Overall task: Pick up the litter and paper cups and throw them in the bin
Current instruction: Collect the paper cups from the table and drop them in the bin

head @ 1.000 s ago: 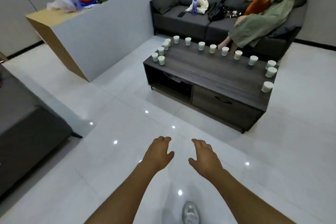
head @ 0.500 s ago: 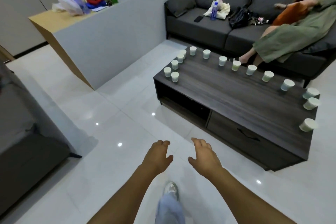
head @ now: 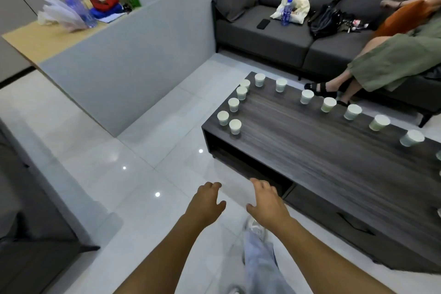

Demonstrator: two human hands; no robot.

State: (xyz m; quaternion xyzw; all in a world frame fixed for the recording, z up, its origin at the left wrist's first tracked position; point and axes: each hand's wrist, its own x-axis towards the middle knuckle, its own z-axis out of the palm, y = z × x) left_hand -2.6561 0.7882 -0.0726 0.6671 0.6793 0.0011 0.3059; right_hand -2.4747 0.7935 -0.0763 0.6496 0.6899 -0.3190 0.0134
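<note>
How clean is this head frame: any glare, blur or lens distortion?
Head view: bright ceiling-light spots glare on the glossy floor; wide-angle bending slants the coffee table and sofa; slight motion blur softens the paper cups; both hands read clearly.

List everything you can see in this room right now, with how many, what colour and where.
paper cups: at least twelve, pale green and white, upright along the coffee table's left and far edges
coffee table: one, dark wood, centre right
sofa: one, grey, behind the table
water bottle: one, clear with blue label, on the sofa
phone: one, black, on the sofa
black bag: one, on the sofa
seated person: one, green clothing, on the sofa
counter: one, tan top, cluttered, left
hands: left hand and right hand, both empty, over the floor
</note>
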